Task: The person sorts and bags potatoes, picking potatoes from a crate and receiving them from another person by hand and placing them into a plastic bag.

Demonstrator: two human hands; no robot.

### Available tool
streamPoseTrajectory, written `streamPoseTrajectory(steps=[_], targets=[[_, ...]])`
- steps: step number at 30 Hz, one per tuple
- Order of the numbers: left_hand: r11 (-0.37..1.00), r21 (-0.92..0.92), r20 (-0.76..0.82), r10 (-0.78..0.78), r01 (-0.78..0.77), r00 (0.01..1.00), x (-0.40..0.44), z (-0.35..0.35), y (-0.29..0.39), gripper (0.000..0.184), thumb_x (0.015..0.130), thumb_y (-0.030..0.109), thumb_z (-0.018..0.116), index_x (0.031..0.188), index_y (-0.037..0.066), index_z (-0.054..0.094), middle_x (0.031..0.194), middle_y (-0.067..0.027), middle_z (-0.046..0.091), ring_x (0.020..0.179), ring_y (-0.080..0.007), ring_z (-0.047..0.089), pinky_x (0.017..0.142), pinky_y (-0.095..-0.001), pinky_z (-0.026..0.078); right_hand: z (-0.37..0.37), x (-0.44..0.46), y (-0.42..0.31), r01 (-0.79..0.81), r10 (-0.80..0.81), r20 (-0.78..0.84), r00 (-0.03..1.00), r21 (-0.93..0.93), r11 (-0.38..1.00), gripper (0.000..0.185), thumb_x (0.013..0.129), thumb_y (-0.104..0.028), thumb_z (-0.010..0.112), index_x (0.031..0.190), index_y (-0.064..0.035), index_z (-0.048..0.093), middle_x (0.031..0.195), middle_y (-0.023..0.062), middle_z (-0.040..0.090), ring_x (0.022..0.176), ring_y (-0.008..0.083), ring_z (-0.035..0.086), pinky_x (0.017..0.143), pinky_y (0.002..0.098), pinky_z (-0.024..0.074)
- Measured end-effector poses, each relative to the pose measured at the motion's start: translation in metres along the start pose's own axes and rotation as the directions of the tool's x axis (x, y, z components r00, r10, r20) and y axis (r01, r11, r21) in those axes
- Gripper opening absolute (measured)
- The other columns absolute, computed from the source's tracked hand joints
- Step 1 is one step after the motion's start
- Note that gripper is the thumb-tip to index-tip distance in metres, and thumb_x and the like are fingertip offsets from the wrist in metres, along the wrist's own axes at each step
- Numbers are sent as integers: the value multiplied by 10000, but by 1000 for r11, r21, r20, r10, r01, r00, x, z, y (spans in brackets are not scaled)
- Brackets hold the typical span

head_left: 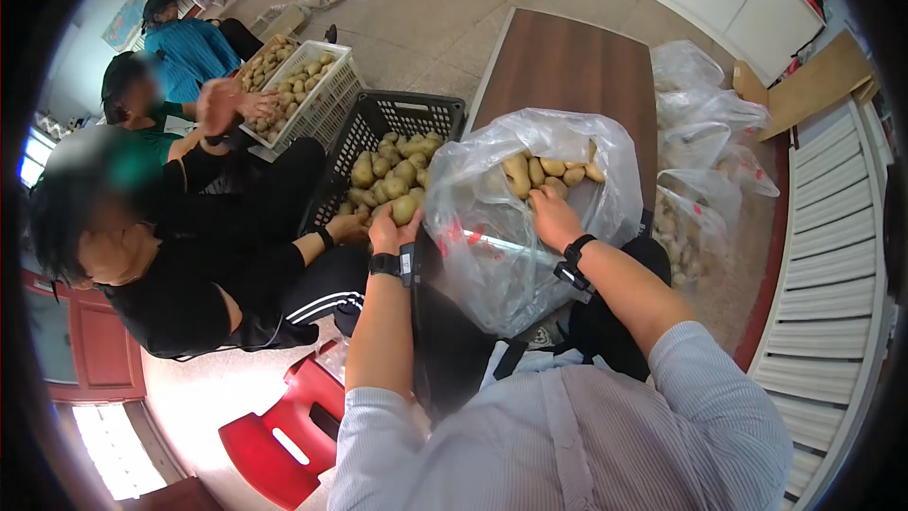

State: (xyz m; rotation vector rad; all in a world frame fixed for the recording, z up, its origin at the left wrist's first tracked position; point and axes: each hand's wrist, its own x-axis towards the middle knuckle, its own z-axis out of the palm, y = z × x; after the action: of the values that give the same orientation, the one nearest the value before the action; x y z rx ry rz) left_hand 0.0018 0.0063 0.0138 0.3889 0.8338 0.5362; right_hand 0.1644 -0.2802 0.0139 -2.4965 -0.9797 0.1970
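Note:
My left hand (386,230) is closed round a potato (406,210) at the near edge of a black crate (326,170) of potatoes. A clear plastic bag (492,274) with potatoes in it lies over the front of a brown wooden table (567,61). My right hand (554,220) reaches into the bag's mouth, its fingers curled at a potato (556,188); part of the fingers is hidden among the potatoes. Beside my left hand, a co-worker's hand (348,229) is at the crate's near side.
White crates (326,97) of potatoes stand beyond the black crate, with co-workers seated on the left. Several filled plastic bags (695,199) sit on the floor right of the table, near a white radiator (818,312). A red chair (284,426) is at lower left.

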Motion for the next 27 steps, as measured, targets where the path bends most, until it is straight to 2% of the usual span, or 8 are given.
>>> streamPoseTrajectory(steps=[13, 14, 15, 16, 19, 23, 24, 27], targets=[[997, -22, -36, 72, -73, 997, 47, -43, -1, 333, 965, 153, 467, 1264, 7, 475, 1288, -163, 518, 1177, -347, 521, 903, -559, 520, 10, -10, 10, 153, -159, -9, 987, -223, 963, 374, 844, -146, 578, 1212, -95, 540, 1198, 143, 549, 975, 377, 577, 841, 452, 486], [821, 454, 224, 273, -348, 936, 91, -86, -13, 337, 962, 148, 469, 1263, -5, 472, 1288, -166, 516, 1173, -351, 523, 885, -554, 531, 1, -10, 4, 104, -109, -4, 994, -267, 958, 391, 829, -166, 616, 1205, -87, 546, 1192, 139, 554, 995, 366, 563, 849, 448, 482], [371, 688, 459, 443, -623, 770, 133, -127, -24, 342, 959, 144, 471, 1261, -18, 468, 1289, -169, 514, 1170, -355, 526, 867, -549, 543, -4, -7, -1, 54, -57, -2, 998, -312, 949, 412, 813, -186, 654, 1198, -79, 552, 1186, 134, 559, 1014, 355, 550, 856, 445, 478], [309, 716, 390, 566, -626, 726, 138, -128, -30, 383, 827, 230, 653, 1116, -2, 555, 1070, -173, 598, 968, -331, 598, 792, -462, 546, -4, 0, -3, 7, 0, 21, 1000, -315, 949, 484, 785, -206, 703, 1216, -62, 537, 1204, 142, 549, 1074, 354, 531, 879, 459, 466], [420, 650, 224, 689, -633, 689, 121, -110, -33, 442, 691, 295, 844, 973, 15, 650, 851, -187, 677, 763, -316, 667, 688, -378, 548, -2, 12, -5, 78, -113, -123, 986, -255, 964, 487, 787, -193, 655, 1236, -55, 530, 1223, 153, 544, 1096, 350, 532, 893, 458, 461], [510, 775, 47, 542, -373, 839, 114, -108, -28, 386, 750, 255, 799, 953, -27, 632, 838, -168, 678, 752, -232, 659, 659, -392, 547, -15, 32, -18, 193, -240, -88, 967, -364, 911, 443, 847, -107, 534, 1290, -109, 506, 1342, 103, 476, 1137, 342, 514, 937, 448, 436], [367, 820, 173, 573, -440, 801, 110, -106, -27, 355, 785, 240, 761, 949, -41, 620, 896, -176, 662, 777, -246, 658, 641, -398, 550, -16, 36, -18, 195, -243, -92, 966, -364, 911, 443, 847, -107, 534, 1290, -109, 506, 1342, 103, 476, 1137, 342, 514, 937, 448, 436], [866, 404, -80, 355, -295, 931, 46, -40, -15, 323, 883, 222, 617, 1035, -56, 550, 1053, -196, 585, 851, -337, 658, 588, -413, 563, -16, 52, -19, 305, -362, -55, 930, -434, 848, 457, 868, -85, 480, 1321, -144, 493, 1383, 80, 444, 1143, 330, 519, 957, 442, 422]])
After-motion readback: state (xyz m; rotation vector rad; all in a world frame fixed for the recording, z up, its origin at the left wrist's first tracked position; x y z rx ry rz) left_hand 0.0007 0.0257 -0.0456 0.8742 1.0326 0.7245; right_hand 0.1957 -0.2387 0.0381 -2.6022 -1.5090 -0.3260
